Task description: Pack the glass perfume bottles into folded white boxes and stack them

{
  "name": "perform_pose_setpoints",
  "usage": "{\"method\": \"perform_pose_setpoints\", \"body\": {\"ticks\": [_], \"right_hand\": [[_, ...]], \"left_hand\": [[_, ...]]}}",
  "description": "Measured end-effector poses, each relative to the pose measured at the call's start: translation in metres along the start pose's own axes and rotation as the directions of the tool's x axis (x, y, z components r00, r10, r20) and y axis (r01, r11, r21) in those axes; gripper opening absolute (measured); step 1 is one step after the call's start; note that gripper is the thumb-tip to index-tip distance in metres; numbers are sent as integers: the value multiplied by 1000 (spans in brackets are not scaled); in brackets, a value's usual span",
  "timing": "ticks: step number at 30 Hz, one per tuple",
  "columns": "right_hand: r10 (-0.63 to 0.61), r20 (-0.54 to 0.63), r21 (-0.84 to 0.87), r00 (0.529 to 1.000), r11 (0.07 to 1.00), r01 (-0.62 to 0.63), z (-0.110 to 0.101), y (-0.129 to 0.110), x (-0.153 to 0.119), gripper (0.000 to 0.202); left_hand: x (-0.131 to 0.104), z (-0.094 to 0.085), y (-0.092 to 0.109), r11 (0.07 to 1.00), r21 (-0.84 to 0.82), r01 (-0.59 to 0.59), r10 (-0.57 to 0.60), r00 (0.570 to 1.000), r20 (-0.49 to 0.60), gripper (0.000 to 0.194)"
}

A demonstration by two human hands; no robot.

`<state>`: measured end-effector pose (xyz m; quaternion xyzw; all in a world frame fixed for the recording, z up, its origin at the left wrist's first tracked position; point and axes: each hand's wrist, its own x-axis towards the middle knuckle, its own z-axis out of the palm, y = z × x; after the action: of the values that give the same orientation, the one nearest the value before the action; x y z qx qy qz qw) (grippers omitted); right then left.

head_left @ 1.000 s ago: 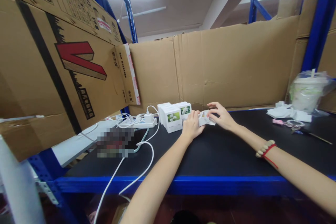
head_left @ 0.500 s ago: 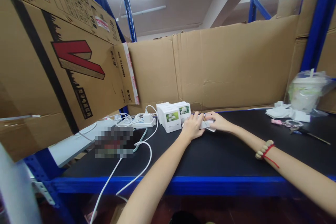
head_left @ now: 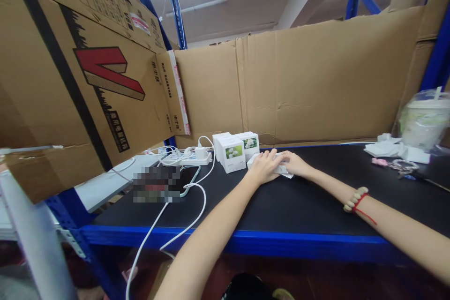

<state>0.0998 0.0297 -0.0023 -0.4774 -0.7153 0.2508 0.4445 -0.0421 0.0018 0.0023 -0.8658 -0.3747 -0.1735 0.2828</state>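
Note:
Small white cards with a flower photo (head_left: pixel 234 163) stand in a row on the black tabletop, a second flower-picture group (head_left: pixel 251 143) just behind. To the right of them my left hand (head_left: pixel 265 168) lies palm down over a flat white card (head_left: pixel 286 173), its fingers bent and pressed on it. My right hand (head_left: pixel 296 164) grips the card's right side with fingers curled. Much of the card is hidden under both hands, so its printed face cannot be made out.
A power strip (head_left: pixel 188 158) with chargers and white cables (head_left: pixel 204 197) lies left, beside a phone (head_left: pixel 191 178), partly blurred out. Crumpled white paper (head_left: pixel 395 150), keys (head_left: pixel 404 166) and a bagged drink cup (head_left: pixel 423 119) are at right. Cardboard walls (head_left: pixel 316 84) enclose the back.
The view has shifted slightly. My hands stay together on the card, which now lies flatter; my left fingers have moved further over it.

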Motion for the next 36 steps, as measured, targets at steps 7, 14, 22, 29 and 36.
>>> {"method": "perform_pose_setpoints", "body": {"ticks": [7, 14, 22, 29, 36], "right_hand": [[-32, 91, -59, 995, 998, 37, 0, -2, 0, 7], [-27, 315, -289, 949, 949, 123, -32, -9, 7, 16], [87, 429, -277, 899, 960, 39, -66, 7, 8, 44], [195, 404, 1, 893, 977, -214, -63, 22, 4, 45], [258, 253, 299, 932, 896, -329, -58, 28, 7, 40]], "left_hand": [[1, -1, 1, 1000, 1, 20, -20, 998, 52, 33], [2, -1, 1, 999, 38, 3, -7, 994, 108, 31], [2, 0, 1, 996, 78, -34, 26, 995, 100, 32], [2, 2, 1, 991, 117, -59, 52, 997, 63, 32], [2, 5, -2, 983, 152, -108, 109, 994, 2, 29]]}}
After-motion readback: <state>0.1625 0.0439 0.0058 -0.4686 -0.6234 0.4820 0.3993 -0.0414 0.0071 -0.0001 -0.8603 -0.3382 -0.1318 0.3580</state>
